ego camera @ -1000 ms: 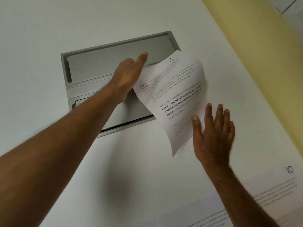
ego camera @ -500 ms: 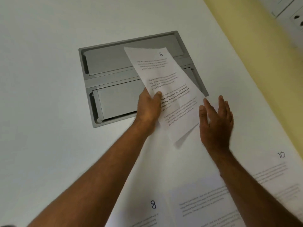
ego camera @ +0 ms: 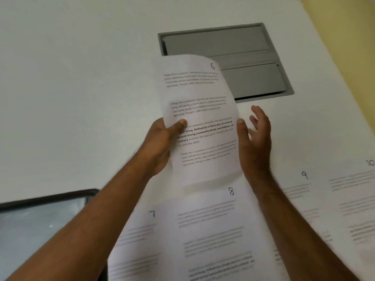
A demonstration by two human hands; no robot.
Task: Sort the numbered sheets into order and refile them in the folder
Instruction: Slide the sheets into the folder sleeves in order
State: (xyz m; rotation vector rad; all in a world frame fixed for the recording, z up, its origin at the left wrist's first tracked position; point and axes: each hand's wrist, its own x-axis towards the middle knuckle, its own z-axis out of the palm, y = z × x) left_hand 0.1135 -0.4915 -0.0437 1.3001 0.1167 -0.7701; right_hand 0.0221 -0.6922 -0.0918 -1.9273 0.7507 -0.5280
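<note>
The left hand [ego camera: 160, 145] pinches sheet 6 [ego camera: 199, 118] at its left edge, thumb on the printed face and fingers behind, holding it lifted above the table [ego camera: 81, 78] with its top curling back. The right hand [ego camera: 254, 138] is spread and relaxed just beside the sheet's right edge; its thumb lies at that edge, but whether it touches the paper cannot be told. Along the near edge of the table lie four more sheets in a row, overlapping: sheet 7 [ego camera: 140, 240] on the left, then sheet 8 [ego camera: 213, 230], sheet 9 [ego camera: 298, 199], and sheet 10 [ego camera: 357, 189] at the right edge. The folder [ego camera: 40, 224], clear with a dark rim, lies at the near left corner, partly under the left forearm. A grey hatch [ego camera: 253, 57] is set flush into the table toward its far right, behind sheet 6.
</note>
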